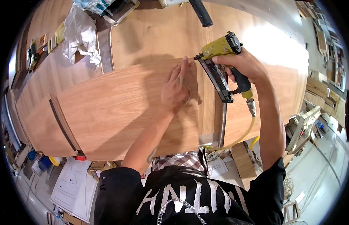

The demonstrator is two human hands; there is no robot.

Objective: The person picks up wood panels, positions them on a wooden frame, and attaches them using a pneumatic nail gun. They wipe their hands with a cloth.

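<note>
A yellow and black pneumatic nail gun (pixel 221 46) is in my right hand (pixel 247 65), whose fingers wrap round its black handle. The gun's nose points left, close to the far edge of a light wooden panel (pixel 118 105) and just right of my left fingertips. My left hand (pixel 176 90) lies on that panel with its fingers stretched out toward the far edge. From the gun's metal coupling, a yellowish air hose (pixel 249 131) curves down and left. Whether the nose touches the wood, I cannot tell.
A black handle (pixel 201 14) lies beyond the gun. Crumpled white plastic (pixel 77 32) and small tools (pixel 33 55) are at the far left. A dark-edged strip (pixel 63 125) crosses the panel's left part. Timber pieces (pixel 303 129) stand at the right, paper sheets (pixel 74 185) at lower left.
</note>
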